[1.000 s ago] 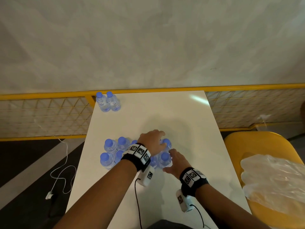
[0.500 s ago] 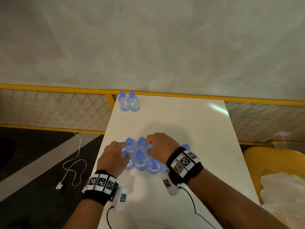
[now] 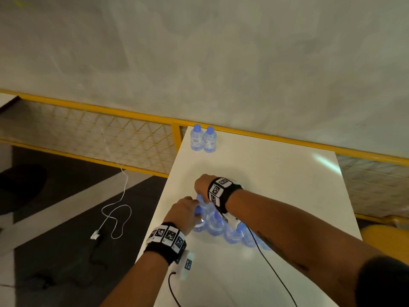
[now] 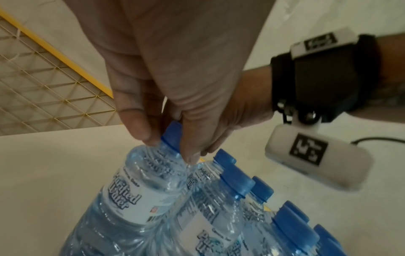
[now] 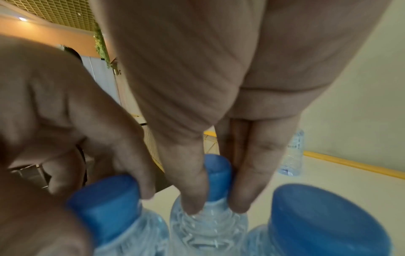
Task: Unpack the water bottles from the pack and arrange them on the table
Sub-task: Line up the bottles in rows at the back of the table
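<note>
Several clear water bottles with blue caps stand packed together (image 3: pixel 218 227) on the white table (image 3: pixel 276 196), near its left edge. My left hand (image 4: pixel 173 147) pinches the neck of the end bottle (image 4: pixel 140 181) just under its cap. Beside it, my right hand (image 5: pixel 215 206) pinches the neck of the neighbouring bottle (image 5: pixel 210 225), fingers on either side of its cap. In the head view both hands (image 3: pixel 183 209) (image 3: pixel 200 187) meet over the far left end of the pack. Two bottles (image 3: pixel 203 139) stand apart at the table's far left corner.
A yellow mesh railing (image 3: pixel 99 134) runs behind and left of the table. On the dark floor to the left lies a white cable (image 3: pixel 115 216). A yellow chair (image 3: pixel 385 238) shows at the right edge. Black wrist-camera cables (image 3: pixel 272 269) trail over the near table.
Both hands have come together at the left end of the pack, and each now pinches a bottle neck. The head view has swung to the left.
</note>
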The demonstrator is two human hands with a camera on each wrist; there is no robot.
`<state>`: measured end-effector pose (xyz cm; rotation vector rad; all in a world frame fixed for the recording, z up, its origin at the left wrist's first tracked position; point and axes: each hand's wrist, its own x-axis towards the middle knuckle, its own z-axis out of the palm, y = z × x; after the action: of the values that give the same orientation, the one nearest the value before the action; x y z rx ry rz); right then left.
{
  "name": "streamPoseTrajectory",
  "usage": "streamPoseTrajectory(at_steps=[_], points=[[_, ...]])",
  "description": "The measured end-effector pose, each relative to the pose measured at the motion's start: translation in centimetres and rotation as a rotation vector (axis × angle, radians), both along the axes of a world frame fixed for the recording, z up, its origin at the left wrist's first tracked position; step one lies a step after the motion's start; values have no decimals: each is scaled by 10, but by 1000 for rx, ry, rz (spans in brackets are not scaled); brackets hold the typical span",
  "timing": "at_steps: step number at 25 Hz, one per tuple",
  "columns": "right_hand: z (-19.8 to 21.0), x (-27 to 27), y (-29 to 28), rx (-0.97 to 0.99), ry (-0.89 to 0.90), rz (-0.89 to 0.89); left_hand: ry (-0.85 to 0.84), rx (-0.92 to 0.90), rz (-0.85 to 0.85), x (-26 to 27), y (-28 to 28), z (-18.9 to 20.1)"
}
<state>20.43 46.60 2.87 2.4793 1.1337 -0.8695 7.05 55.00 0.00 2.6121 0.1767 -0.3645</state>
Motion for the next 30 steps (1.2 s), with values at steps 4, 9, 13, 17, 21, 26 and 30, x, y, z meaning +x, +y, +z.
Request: streamPoseTrajectory(at_steps=[4, 9, 13, 17, 21, 26, 30], points=[[0, 18, 4, -1, 7, -46, 5, -40, 2, 20, 30, 9], [18, 64, -12, 206, -13, -221, -48, 21, -19, 96, 77, 34], [22, 104, -21, 348, -51, -372, -72, 106, -20, 167, 93, 40], [12, 137, -18, 461, -67, -499, -75, 151, -31, 219, 94, 28], [-5, 163, -10, 479, -66, -595, -58, 219, -24, 253, 89, 3], [-27, 174, 9, 653, 115, -933, -78, 235, 12, 279, 88, -8], [-39, 177, 22, 911, 313, -1260, -104, 249, 10, 289, 93, -11]])
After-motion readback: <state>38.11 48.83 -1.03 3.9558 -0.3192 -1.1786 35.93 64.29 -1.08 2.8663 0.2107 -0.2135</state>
